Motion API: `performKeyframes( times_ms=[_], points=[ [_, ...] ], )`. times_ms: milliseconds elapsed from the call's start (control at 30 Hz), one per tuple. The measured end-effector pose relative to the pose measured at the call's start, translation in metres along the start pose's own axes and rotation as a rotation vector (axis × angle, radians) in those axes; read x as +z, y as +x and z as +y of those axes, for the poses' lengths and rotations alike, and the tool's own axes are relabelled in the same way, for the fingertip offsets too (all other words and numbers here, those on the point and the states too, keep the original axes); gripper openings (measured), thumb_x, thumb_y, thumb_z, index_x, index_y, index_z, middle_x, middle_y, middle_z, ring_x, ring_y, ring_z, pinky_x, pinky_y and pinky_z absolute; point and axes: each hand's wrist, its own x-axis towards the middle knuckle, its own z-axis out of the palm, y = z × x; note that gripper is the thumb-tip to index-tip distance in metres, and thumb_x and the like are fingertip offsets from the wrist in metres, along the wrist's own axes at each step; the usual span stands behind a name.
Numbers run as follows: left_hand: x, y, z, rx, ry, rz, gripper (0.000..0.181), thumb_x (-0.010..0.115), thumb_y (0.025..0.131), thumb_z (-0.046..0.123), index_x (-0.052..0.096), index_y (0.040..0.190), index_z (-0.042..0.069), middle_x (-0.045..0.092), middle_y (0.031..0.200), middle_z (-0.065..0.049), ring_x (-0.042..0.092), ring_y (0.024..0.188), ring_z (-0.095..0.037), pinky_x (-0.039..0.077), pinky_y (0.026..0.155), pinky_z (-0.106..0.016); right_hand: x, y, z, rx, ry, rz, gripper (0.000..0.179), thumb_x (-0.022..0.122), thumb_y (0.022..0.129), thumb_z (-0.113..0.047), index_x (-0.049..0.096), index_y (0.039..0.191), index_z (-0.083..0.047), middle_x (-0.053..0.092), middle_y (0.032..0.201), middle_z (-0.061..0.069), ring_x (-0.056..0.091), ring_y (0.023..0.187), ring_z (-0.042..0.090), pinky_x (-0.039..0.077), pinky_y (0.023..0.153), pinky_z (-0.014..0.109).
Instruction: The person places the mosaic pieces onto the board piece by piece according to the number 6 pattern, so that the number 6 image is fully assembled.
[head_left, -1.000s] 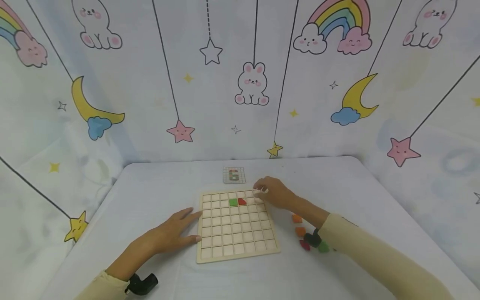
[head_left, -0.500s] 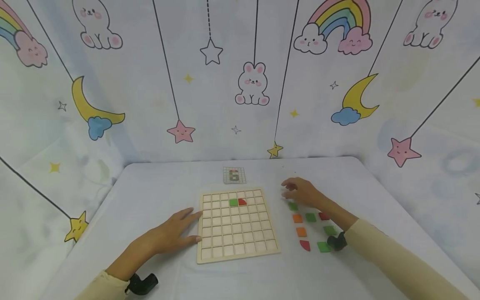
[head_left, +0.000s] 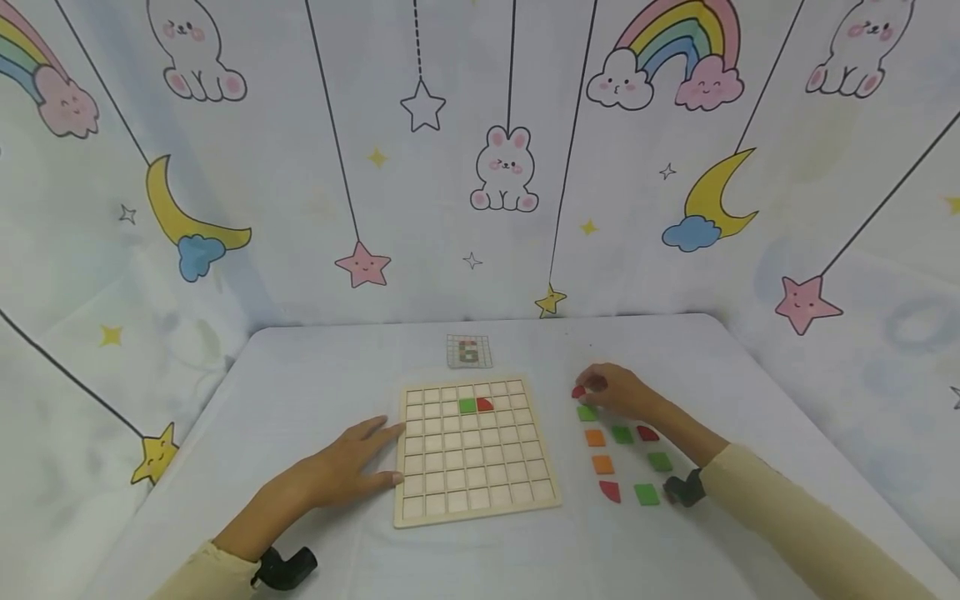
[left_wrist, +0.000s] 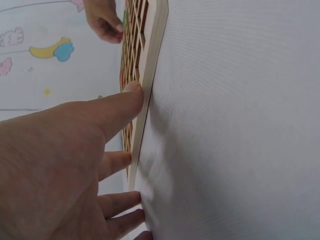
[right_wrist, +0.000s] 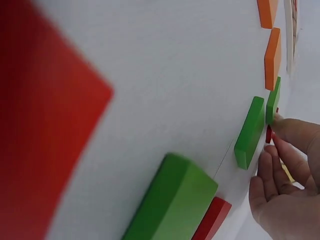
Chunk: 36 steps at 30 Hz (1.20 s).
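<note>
My left hand (head_left: pixel 341 467) touches the left edge of a wooden grid board (head_left: pixel 472 457), its fingers spread; in the left wrist view the thumb (left_wrist: pixel 120 107) lies against the board's side. One green square (head_left: pixel 467 405) and a red quarter-round piece (head_left: pixel 485 404) sit side by side in the board's second row. To the right of the board, my right hand (head_left: pixel 617 390) pinches a small red piece (head_left: pixel 578 392) between thumb and fingers. Just below that hand lies a green square (head_left: pixel 587 413). The held piece's full shape is hidden by the fingers.
Right of the board, loose pieces lie on the white cloth: orange squares (head_left: pixel 595 437), green squares (head_left: pixel 647 494) and red quarter-rounds (head_left: pixel 610 492). Behind the board is a card (head_left: pixel 468 352) with a coloured 6. A blurred red surface (right_wrist: pixel 40 120) fills the right wrist view's left side.
My right hand has moved from the board's top right corner to the right, uncovering the loose pieces, and now pinches a red piece. The left hand stays at the board's edge.
</note>
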Motion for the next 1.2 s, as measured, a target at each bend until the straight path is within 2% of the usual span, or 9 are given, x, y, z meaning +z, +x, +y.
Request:
performKeyframes(
  times_ms=[133,233,400,733,1200],
  points=[
    [0.001,0.0,0.0,-0.001,-0.007,-0.001,0.081,0.07,0.099,0.055,0.041,0.164,0.016,0.027,0.169,-0.027,0.027,0.155,-0.052,0.031,0.121,-0.071,0.0,0.0,-0.001,-0.052,-0.009,0.009,0.018,0.073,0.099,-0.013,0.073,0.117,-0.008,0.071,0.113,0.008,0.062,0.108,0.026,0.055,0.103,0.05],
    [0.001,0.0,-0.001,-0.001,-0.005,-0.001,0.082,0.069,0.099,0.056,0.04,0.164,0.016,0.027,0.17,-0.027,0.026,0.155,-0.052,0.031,0.12,-0.071,0.0,-0.001,-0.002,-0.072,-0.016,0.009,0.017,0.073,0.099,-0.011,0.073,0.116,-0.008,0.071,0.112,0.007,0.063,0.108,0.026,0.055,0.103,0.051],
    [0.001,0.0,-0.004,0.005,-0.002,0.004,0.081,0.069,0.099,0.055,0.04,0.164,0.016,0.027,0.17,-0.026,0.027,0.155,-0.052,0.031,0.12,-0.071,-0.002,-0.003,-0.008,-0.081,-0.039,-0.009,0.016,0.072,0.1,-0.013,0.072,0.116,-0.008,0.071,0.114,0.008,0.063,0.111,0.027,0.054,0.105,0.052],
    [0.0,-0.001,-0.002,0.021,-0.002,0.008,0.082,0.069,0.099,0.055,0.04,0.164,0.015,0.029,0.168,-0.029,0.029,0.153,-0.053,0.033,0.119,-0.071,-0.004,-0.005,-0.017,-0.083,-0.084,-0.035,0.018,0.07,0.101,-0.011,0.069,0.117,-0.003,0.069,0.112,0.01,0.061,0.106,0.026,0.055,0.1,0.051],
    [-0.001,-0.002,0.0,0.01,-0.008,0.008,0.081,0.069,0.099,0.055,0.04,0.164,0.015,0.029,0.168,-0.028,0.029,0.154,-0.052,0.032,0.12,-0.07,0.01,0.01,-0.052,-0.09,-0.044,-0.013,0.02,0.067,0.102,-0.01,0.067,0.12,-0.001,0.066,0.116,0.013,0.058,0.104,0.026,0.055,0.099,0.046]
  ],
)
